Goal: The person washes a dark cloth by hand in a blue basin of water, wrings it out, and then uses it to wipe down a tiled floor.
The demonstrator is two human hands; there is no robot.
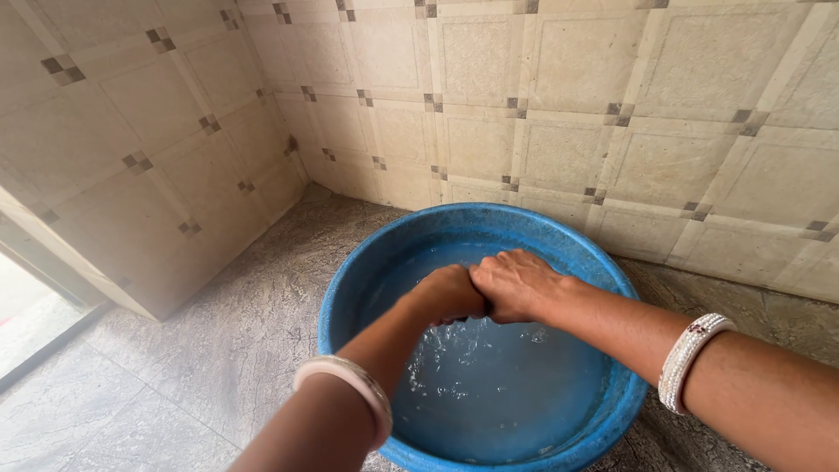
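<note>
While both fists meet over the middle of the tub (350,288), the left hand (450,295) is clenched tight and the right hand (517,284) is curled against it; whether they grip anything cannot be told. Water (498,385) inside the tub is splashing beneath them. The washing looks to be in progress, with no finished item visible beside the tub.

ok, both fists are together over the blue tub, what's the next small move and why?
Probably dip both fists back into the water. The left hand and right hand are clenched together just above it, drips splash beneath them, and whatever they hold is hidden. The blue tub sits on the floor.
</note>
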